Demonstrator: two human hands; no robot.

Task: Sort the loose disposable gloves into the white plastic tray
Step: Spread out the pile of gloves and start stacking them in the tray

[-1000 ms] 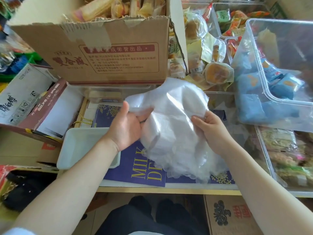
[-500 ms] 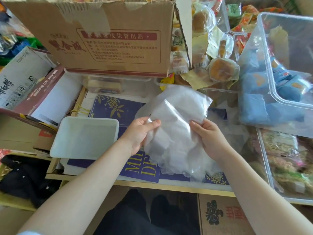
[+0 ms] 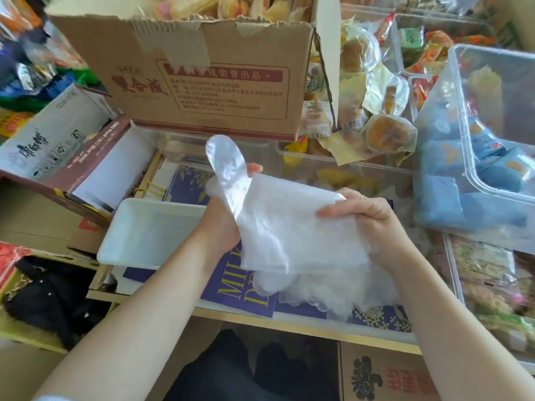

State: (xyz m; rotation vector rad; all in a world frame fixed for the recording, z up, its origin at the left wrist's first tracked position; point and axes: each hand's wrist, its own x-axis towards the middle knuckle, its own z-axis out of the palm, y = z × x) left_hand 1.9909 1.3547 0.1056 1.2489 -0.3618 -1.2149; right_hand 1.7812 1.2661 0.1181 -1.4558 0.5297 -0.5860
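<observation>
The white plastic tray (image 3: 150,230) sits left of the hands with nothing in it. Behind it, a torn cardboard box (image 3: 202,79) with red Chinese print holds wrapped pastries. At right, clear bins (image 3: 492,134) hold blue packets. Above a purple sheet reading "MIL", the left hand (image 3: 223,224) and right hand (image 3: 364,215) each curl their fingers around the stack of disposable gloves (image 3: 289,227).

Bright soft daylight; blurred, wide-angle warped edges.
</observation>
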